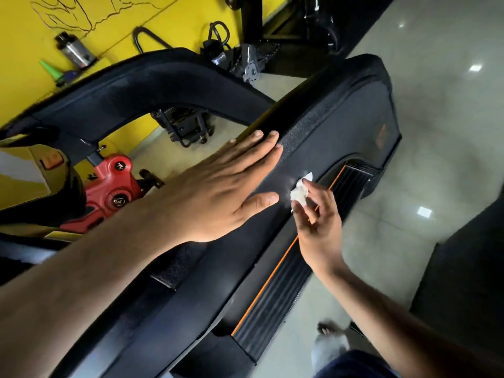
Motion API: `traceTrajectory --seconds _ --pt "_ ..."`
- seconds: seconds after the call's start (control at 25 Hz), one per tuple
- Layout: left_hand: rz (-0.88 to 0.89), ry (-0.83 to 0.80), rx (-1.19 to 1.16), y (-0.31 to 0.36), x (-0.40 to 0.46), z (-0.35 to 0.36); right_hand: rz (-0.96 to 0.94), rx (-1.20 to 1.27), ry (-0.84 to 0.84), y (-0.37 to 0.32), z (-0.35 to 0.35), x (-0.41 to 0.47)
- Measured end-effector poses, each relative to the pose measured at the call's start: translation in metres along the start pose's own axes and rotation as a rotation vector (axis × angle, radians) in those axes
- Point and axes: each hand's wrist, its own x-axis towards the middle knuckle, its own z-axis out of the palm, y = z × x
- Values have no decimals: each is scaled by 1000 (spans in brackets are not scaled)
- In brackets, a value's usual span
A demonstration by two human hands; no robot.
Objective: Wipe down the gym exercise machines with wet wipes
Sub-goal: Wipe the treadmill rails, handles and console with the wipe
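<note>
- Left hand spread wide and flat across the middle of the frame, fingers straight, palm down on the black machine cover, fingertips reaching up to its yellow-edged rim.
- Right hand just right of centre, pinching a crumpled white wet wipe between thumb and fingers, wipe pressed against the dark cover just beside the left thumb.
- Pale sheen on the cover right next to the wipe; wet or only glare, cannot tell.
- Orange stripe slanting from lower centre up toward the right hand, bordering a ribbed black side rail along the machine's lower edge.
- Black curved handlebar arching across the upper left, in front of the yellow wall.
- Steel bottle and a green cone-shaped item on a ledge at the upper left.
- Red machine part at the left edge, partly hidden behind the left forearm.
- Glossy pale floor tiles filling the right side, light spots reflected in them.
- Blurred bare foot at the bottom, a bit right of centre, on the tiles just beside the rail.
</note>
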Motion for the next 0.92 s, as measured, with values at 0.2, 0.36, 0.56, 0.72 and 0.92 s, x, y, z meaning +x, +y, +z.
traceTrajectory --seconds 0.2,0.36,0.56,0.72,0.92 --pt "5 -63 -166 -12 66 -8 -161 -23 -322 -27 13 -54" --pt "-7 0 -300 -12 68 -5 -121 79 -210 -2 6 24" --pt "-42 35 -413 -12 71 -6 286 215 -30 19 -3 79" --pt "20 28 -338 -19 75 -3 103 242 -241 -16 15 -25" --pt "4 28 -553 -29 99 -7 -252 58 -284 -38 18 -9"
